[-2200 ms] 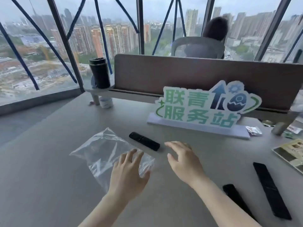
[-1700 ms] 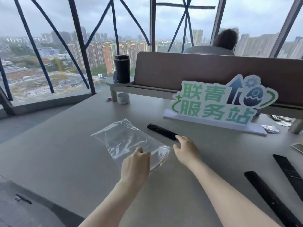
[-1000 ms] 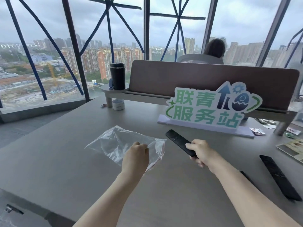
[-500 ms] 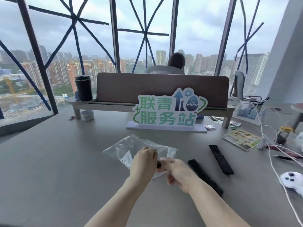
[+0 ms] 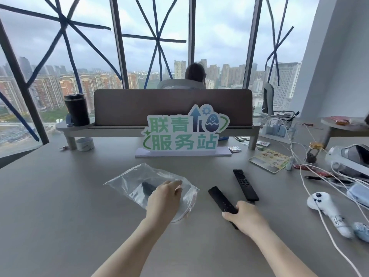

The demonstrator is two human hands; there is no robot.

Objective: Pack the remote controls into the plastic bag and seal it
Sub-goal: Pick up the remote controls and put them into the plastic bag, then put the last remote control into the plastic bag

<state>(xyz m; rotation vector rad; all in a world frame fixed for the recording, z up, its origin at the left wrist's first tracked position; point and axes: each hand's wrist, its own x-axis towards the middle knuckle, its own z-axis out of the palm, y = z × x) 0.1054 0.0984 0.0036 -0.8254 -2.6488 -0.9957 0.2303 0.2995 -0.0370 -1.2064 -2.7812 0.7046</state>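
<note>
Now the left hand (image 5: 165, 198) lies spread, pinning the limp, slippery plastic bag (image 5: 139, 182); the right hand (image 5: 242, 215) closes on the rigid, light remote (image 5: 220, 197), best gripped mid-body.

1. The left hand (image 5: 165, 198) lies palm down on the plastic bag (image 5: 151, 182), fingers spread loosely and pointing away from the person, pressing flat with nothing gripped.
2. Its bare forearm runs back from the bag toward the lower edge of the view, slanting left.
3. The right hand (image 5: 244, 218) sits to the right of the bag, knuckles up, fingers curled over the near end of a black remote control (image 5: 220, 197).
4. Whether that hand has fully closed round the remote cannot be told.
5. Its bare forearm slants down and right, away from the bag.
</note>
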